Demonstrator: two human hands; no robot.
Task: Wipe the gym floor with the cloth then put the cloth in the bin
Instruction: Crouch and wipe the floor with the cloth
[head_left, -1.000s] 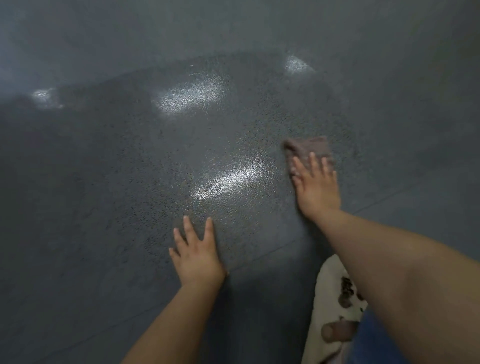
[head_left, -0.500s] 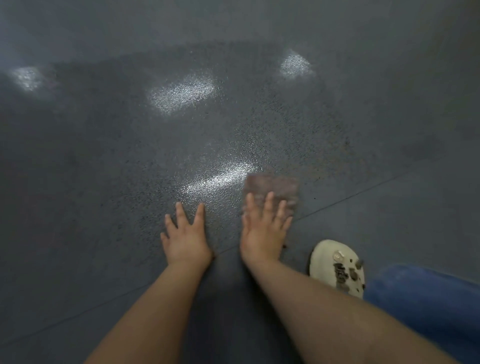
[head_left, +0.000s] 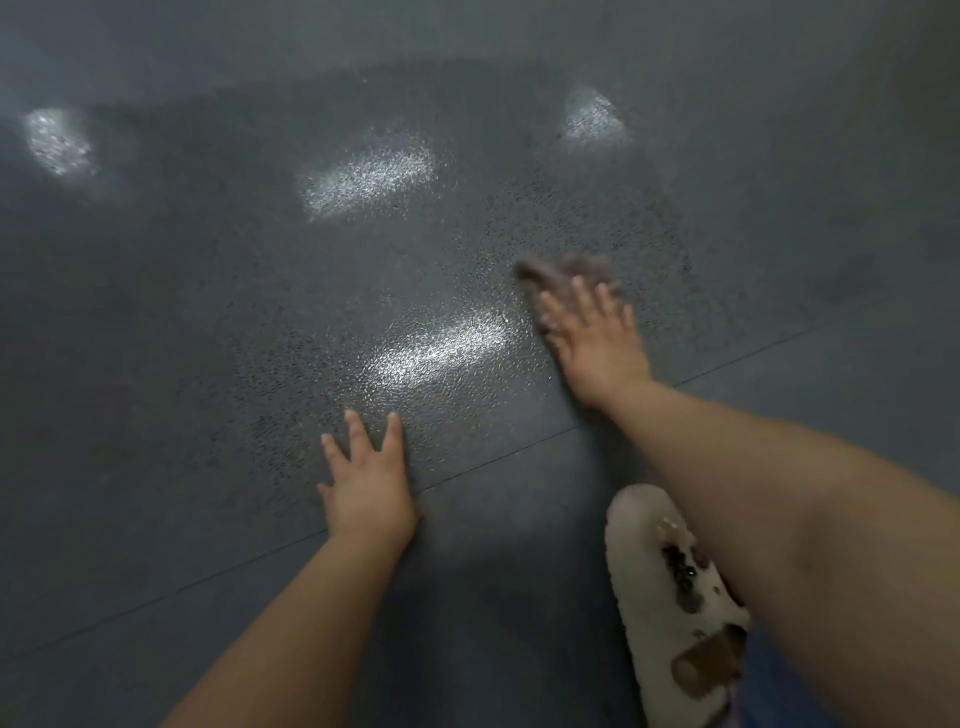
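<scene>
Speckled grey gym floor (head_left: 208, 322), our left hand (head_left: 366, 480) flat, fingers spread, our right hand (head_left: 592, 343) pressing brown cloth (head_left: 563, 270) with straight fingers.

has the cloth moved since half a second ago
Yes. The cloth under the right hand has slid forward and to the right, away from the planted left hand and past the floor seam.

floor (head_left: 260, 322): dark grey, speckled, fine pebbled texture, glossy where light glints, duller beyond the darker patch | cloth (head_left: 566, 270): soft brownish fabric, matt, blurred | shoe (head_left: 654, 561): cream, matt, brown blotches
</scene>
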